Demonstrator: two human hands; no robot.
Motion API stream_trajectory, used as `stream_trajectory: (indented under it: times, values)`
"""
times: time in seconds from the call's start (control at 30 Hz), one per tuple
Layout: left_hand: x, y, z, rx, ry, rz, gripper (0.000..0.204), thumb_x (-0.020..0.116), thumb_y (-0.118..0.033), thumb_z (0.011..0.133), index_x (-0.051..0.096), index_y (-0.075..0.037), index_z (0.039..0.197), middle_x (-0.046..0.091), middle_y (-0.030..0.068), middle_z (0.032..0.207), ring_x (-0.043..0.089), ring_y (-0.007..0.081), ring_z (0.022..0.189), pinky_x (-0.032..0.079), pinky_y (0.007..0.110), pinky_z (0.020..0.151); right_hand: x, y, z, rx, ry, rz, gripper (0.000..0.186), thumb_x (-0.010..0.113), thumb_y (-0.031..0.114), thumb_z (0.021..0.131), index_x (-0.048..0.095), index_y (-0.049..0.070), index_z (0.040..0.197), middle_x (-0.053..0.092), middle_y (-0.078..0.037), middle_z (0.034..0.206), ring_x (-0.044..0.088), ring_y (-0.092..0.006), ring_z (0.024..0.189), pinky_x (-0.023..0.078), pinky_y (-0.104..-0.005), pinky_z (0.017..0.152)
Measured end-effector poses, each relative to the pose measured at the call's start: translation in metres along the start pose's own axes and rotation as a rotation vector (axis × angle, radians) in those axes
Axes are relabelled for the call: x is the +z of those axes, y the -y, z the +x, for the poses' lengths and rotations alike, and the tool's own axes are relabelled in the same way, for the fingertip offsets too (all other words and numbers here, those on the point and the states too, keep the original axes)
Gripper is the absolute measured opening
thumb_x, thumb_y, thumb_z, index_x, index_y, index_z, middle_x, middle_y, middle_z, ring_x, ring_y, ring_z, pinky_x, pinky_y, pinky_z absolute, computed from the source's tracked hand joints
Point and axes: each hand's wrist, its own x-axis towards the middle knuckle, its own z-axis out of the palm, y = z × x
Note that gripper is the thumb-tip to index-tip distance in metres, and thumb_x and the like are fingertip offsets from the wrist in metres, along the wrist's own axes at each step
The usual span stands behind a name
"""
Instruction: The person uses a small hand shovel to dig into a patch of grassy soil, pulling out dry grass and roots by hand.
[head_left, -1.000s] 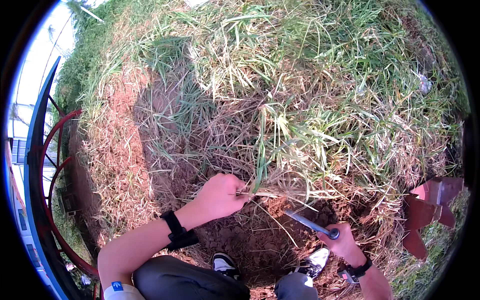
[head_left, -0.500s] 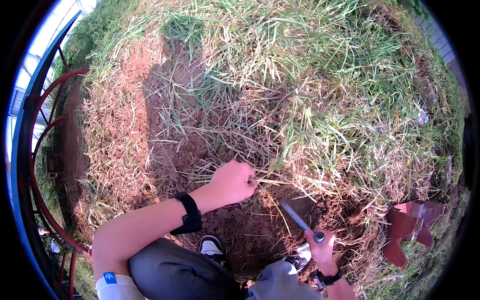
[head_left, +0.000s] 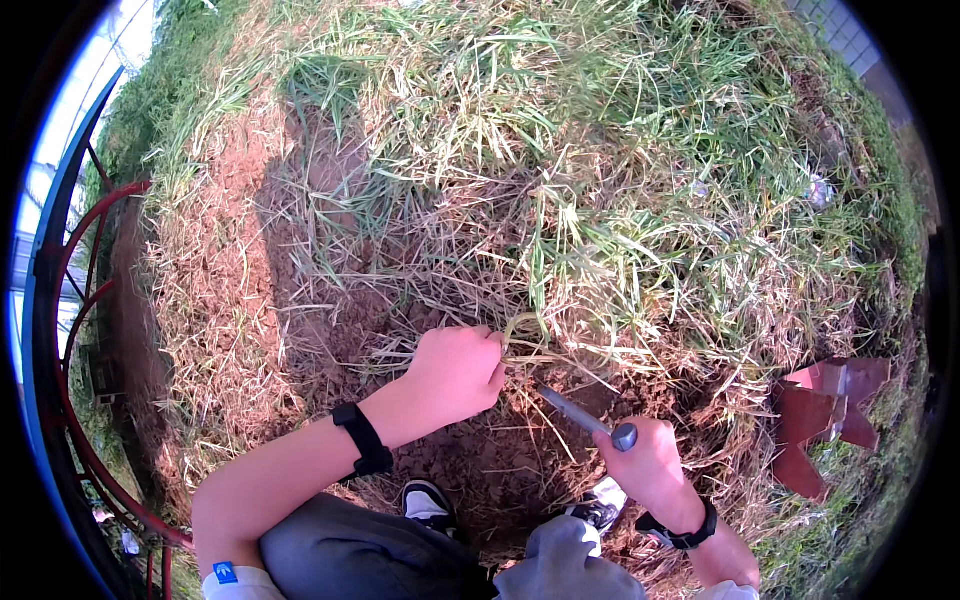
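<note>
The grass strands (head_left: 510,328), pale and bent, lie at the far edge of the bare soil (head_left: 490,465). The left hand (head_left: 455,375) has its fingers closed around them. The right hand (head_left: 648,465) has its fingers wrapped around the grey metal tool (head_left: 572,409), its narrow part angled over the soil.

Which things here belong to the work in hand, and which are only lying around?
In use:
Grey tool, in the right hand
Grass strands, in the left hand

Apparently just lying or standing about:
Jagged reddish-brown piece, at the right
Small pale object, upper right; unclear what
Curved blue-and-red frame, at the left
</note>
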Motion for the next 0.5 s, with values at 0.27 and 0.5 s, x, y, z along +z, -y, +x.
stream_trajectory:
  times: [0.27, 0.5]
  values:
    - [0.023, -0.006, -0.033, -0.298, 0.127, -0.754, 0.044, 0.063, -0.026, 0.106, 0.059, 0.002, 0.072, 0.042, 0.0086, 0.052, 0.037, 0.0156, 0.049, 0.034, 0.039, 0.048, 0.014, -0.011, -0.019, 0.099, -0.011, 0.083, 0.036, 0.083, 0.027, 0.089, 0.067, -0.001, 0.071, 0.064, -0.015, 0.061, 0.063, -0.0306, 0.053, 0.05, -0.0414, 0.053]
    - [-0.046, -0.018, -0.053, -0.236, -0.04, -0.799, 0.035, 0.065, -0.021, 0.105, 0.061, 0.002, 0.078, 0.044, 0.0055, 0.053, 0.039, 0.0112, 0.049, 0.033, 0.035, 0.047, 0.047, -0.036, -0.052, 0.102, -0.064, 0.162, 0.035, 0.085, 0.025, 0.088, 0.065, 0.002, 0.07, 0.059, -0.01, 0.057, 0.054, -0.0196, 0.049, 0.044, -0.0376, 0.05]
